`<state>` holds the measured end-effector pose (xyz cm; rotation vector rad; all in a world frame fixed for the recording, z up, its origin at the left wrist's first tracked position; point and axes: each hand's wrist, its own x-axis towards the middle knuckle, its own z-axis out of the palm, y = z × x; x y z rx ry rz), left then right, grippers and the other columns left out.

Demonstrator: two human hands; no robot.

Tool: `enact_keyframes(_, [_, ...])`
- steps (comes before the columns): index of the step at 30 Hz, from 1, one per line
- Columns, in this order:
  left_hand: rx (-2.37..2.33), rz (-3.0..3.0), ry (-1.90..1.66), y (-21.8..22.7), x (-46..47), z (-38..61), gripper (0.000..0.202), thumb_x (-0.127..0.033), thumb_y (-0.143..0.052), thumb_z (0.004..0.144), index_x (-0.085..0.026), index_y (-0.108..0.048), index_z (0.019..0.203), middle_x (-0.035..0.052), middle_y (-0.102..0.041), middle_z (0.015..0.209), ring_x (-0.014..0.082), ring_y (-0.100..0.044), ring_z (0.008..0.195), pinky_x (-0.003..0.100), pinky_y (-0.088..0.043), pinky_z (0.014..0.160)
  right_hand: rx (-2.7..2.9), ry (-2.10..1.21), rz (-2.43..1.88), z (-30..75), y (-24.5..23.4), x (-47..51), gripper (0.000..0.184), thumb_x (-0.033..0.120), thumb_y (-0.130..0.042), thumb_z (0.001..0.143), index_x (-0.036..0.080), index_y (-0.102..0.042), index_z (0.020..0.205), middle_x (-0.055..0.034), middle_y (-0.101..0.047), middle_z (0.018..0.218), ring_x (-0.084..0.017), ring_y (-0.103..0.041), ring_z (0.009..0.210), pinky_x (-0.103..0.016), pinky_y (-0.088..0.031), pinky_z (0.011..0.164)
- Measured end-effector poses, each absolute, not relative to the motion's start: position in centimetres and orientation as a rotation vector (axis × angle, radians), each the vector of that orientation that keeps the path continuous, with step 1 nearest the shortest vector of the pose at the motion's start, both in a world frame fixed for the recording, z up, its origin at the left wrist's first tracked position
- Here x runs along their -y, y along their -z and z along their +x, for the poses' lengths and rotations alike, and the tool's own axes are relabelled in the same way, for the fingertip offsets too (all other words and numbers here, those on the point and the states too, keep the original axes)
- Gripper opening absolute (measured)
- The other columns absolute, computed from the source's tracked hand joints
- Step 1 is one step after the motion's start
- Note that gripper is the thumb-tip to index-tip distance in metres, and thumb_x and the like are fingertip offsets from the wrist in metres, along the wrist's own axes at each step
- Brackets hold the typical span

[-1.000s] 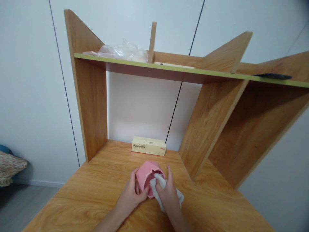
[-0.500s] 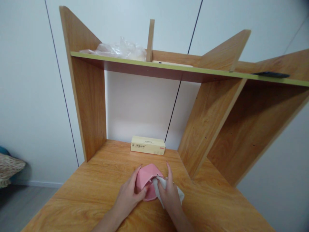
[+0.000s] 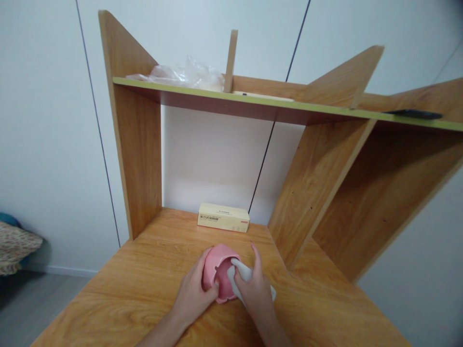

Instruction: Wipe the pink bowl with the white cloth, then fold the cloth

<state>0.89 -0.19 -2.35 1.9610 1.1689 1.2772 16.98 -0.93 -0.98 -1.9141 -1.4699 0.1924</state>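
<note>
Wooden desk (image 3: 144,279) — hands (image 3: 224,291) hold pink cup (image 3: 218,267), cloth (image 3: 240,274) inside.

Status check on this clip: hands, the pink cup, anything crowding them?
Left hand grips pink cup, tipped on desk. Right hand presses white cloth into its mouth. Cardboard box behind, apart.

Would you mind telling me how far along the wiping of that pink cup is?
In hand: the left hand tilts the pink cup on the desk, while the right hand presses a white cloth into its mouth. Nothing shows as finished; whether the inside is clean cannot be seen. Left: setting cup and cloth down.
</note>
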Motion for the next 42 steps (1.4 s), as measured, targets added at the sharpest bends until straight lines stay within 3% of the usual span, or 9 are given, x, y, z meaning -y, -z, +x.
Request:
enact_keyframes(6, [-1.101, 2.151, -1.161, 1.2, 0.4, 0.3, 0.066, -0.029, -0.056, 0.069, -0.022, -0.031, 0.130, 0.0073, -0.044, 0.129, 0.0257, -0.043, 0.114, 0.035, -0.033, 0.097, 1.567, -0.210, -1.727, 17.7, 1.7, 0.8, 0.069, 0.028, -0.048, 0.072, 0.015, -0.021, 0.133, 0.0025, -0.059, 0.056, -0.019, -0.060, 0.053, -0.024, -0.042, 0.050])
enact_keyframes(10, [-1.133, 2.137, -1.112, 0.9, 0.3, 0.2, 0.071, -0.032, -0.056, 0.071, -0.024, -0.023, 0.133, 0.0081, -0.042, 0.129, 0.0261, -0.044, 0.113, 0.037, -0.034, 0.095, 1.535, -0.303, -1.637, 17.7, 2.3, 0.8, 0.062, 0.026, -0.043, 0.075, 0.014, -0.023, 0.133, -0.0015, -0.063, 0.067, -0.019, -0.062, 0.061, -0.026, -0.045, 0.056])
enact_keyframes(13, [-1.206, 1.980, -1.155, 1.1, 0.4, 0.5, 0.077, -0.037, -0.056, 0.073, -0.020, -0.014, 0.136, 0.0118, -0.046, 0.124, 0.0274, -0.049, 0.107, 0.040, -0.040, 0.088, 1.447, -0.365, -1.606, 17.4, 2.5, 0.7, 0.059, 0.026, -0.039, 0.078, 0.013, -0.023, 0.133, -0.0053, -0.065, 0.079, -0.020, -0.063, 0.071, -0.027, -0.046, 0.063])
enact_keyframes(19, [-1.073, 1.826, -1.168, 2.5, 0.6, 1.6, 0.075, -0.034, -0.061, 0.073, -0.018, -0.018, 0.132, 0.0125, -0.050, 0.116, 0.0229, -0.056, 0.092, 0.036, -0.044, 0.079, 1.315, -0.416, -1.478, 17.0, 2.1, 0.5, 0.061, 0.023, -0.040, 0.075, 0.014, -0.022, 0.132, -0.0088, -0.055, 0.115, -0.017, -0.054, 0.102, -0.027, -0.041, 0.085])
enact_keyframes(22, [-1.068, 1.735, -1.164, 3.2, 0.4, 1.7, 0.077, -0.032, -0.062, 0.072, -0.018, -0.014, 0.131, 0.0115, -0.053, 0.111, 0.0175, -0.058, 0.076, 0.031, -0.048, 0.069, 1.324, -0.466, -1.487, 16.9, 1.9, 0.6, 0.062, 0.022, -0.042, 0.072, 0.013, -0.024, 0.131, -0.0091, -0.055, 0.115, -0.018, -0.056, 0.097, -0.027, -0.043, 0.082])
enact_keyframes(33, [-1.092, 1.650, -1.175, 3.8, 0.1, 2.0, 0.073, -0.017, -0.058, 0.069, -0.017, -0.013, 0.127, 0.0027, -0.057, 0.086, 0.0111, -0.054, 0.058, 0.023, -0.045, 0.053, 1.329, -0.499, -1.483, 16.4, 2.2, 0.3, 0.063, 0.022, -0.045, 0.071, 0.014, -0.025, 0.131, -0.0080, -0.058, 0.109, -0.018, -0.057, 0.095, -0.026, -0.044, 0.080])
enact_keyframes(36, [-1.122, 1.756, -1.240, 3.0, 0.1, 1.6, 0.073, -0.011, -0.057, 0.063, -0.017, -0.018, 0.125, 0.0081, -0.054, 0.103, 0.0166, -0.057, 0.076, 0.030, -0.047, 0.070, 1.335, -0.462, -1.544, 16.5, 1.7, 0.3, 0.066, 0.024, -0.047, 0.071, 0.015, -0.023, 0.132, -0.0074, -0.062, 0.099, -0.019, -0.062, 0.081, -0.026, -0.047, 0.071])
enact_keyframes(39, [-1.059, 1.899, -1.277, 2.3, 0.2, 1.2, 0.068, -0.012, -0.057, 0.062, -0.017, -0.026, 0.123, 0.0119, -0.046, 0.119, 0.0248, -0.048, 0.104, 0.037, -0.037, 0.090, 1.359, -0.367, -1.663, 17.1, 1.0, 0.5, 0.065, 0.029, -0.047, 0.073, 0.016, -0.025, 0.132, -0.0054, -0.065, 0.082, -0.021, -0.062, 0.066, -0.029, -0.046, 0.061])
enact_keyframes(42, [-1.036, 2.004, -1.245, 2.1, 0.3, 0.8, 0.070, -0.017, -0.057, 0.064, -0.015, -0.026, 0.126, 0.0139, -0.043, 0.125, 0.0282, -0.042, 0.113, 0.041, -0.032, 0.096, 1.437, -0.318, -1.762, 17.9, 0.7, 0.8, 0.065, 0.032, -0.047, 0.074, 0.017, -0.024, 0.133, -0.0040, -0.065, 0.073, -0.022, -0.062, 0.061, -0.028, -0.044, 0.054])
